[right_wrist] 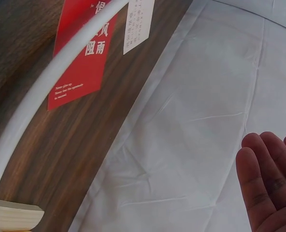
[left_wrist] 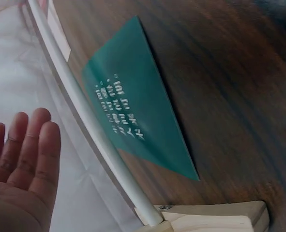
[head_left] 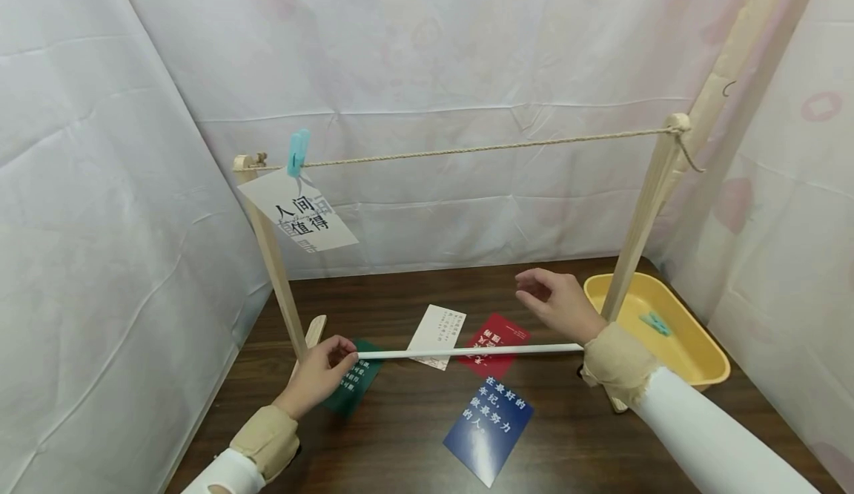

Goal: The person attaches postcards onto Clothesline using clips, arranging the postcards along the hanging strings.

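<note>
My left hand (head_left: 319, 374) hovers at the left part of a white rod (head_left: 427, 352), fingers loosely bent; the left wrist view shows the hand holding nothing, apart from the rod. Above the rod's right part, my right hand (head_left: 560, 303) hangs in the air, fingers relaxed and bare of any object. A green card (left_wrist: 128, 101) lies on the table by the left hand. Near the middle lie a white card (head_left: 437, 331), a red card (right_wrist: 80, 63) and a blue card (head_left: 488, 427). A light-blue clothespin (head_left: 297, 154) holds a white printed card (head_left: 300, 212) on the rope (head_left: 467, 150).
The rope runs between a left wooden post (head_left: 273, 271) and a right wooden post (head_left: 637, 234). Behind the right post sits a yellow basin (head_left: 700, 338) with light-blue clothespins (head_left: 657, 323) inside. White cloth (head_left: 427, 49) surrounds the dark wooden table (head_left: 394, 442).
</note>
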The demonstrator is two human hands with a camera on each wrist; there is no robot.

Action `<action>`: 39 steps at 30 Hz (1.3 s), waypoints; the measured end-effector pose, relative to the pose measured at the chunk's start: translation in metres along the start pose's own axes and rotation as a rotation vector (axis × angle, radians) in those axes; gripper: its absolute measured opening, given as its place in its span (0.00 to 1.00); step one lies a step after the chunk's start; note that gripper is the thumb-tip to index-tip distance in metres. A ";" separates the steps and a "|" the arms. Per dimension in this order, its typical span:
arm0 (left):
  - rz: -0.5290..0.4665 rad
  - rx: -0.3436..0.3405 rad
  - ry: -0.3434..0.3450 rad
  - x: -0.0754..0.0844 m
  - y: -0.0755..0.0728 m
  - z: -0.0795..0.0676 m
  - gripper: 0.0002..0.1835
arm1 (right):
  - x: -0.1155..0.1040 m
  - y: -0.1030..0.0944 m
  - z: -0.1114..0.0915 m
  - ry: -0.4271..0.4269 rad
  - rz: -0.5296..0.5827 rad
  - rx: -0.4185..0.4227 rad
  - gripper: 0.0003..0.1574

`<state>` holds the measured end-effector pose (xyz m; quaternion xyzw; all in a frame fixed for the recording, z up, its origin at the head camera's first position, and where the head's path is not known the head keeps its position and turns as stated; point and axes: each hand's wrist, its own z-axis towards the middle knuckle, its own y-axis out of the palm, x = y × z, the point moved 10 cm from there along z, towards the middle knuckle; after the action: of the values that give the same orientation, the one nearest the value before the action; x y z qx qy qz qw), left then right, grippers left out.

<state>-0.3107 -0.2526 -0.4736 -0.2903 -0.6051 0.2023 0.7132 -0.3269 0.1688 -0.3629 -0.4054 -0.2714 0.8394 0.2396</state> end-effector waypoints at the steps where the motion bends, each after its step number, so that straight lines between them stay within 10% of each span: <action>1: 0.019 -0.001 -0.004 -0.001 0.001 0.000 0.05 | 0.001 0.000 -0.001 0.002 0.002 0.001 0.13; 26: 0.572 -0.142 0.054 -0.008 0.038 -0.016 0.14 | 0.018 -0.014 -0.029 0.063 -0.036 -0.005 0.12; 39: 0.685 -0.162 0.124 -0.007 0.054 -0.019 0.19 | 0.015 -0.022 -0.040 0.045 -0.035 0.005 0.12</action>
<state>-0.2905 -0.2201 -0.5160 -0.5435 -0.4424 0.3632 0.6140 -0.2987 0.2051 -0.3777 -0.4188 -0.2706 0.8265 0.2612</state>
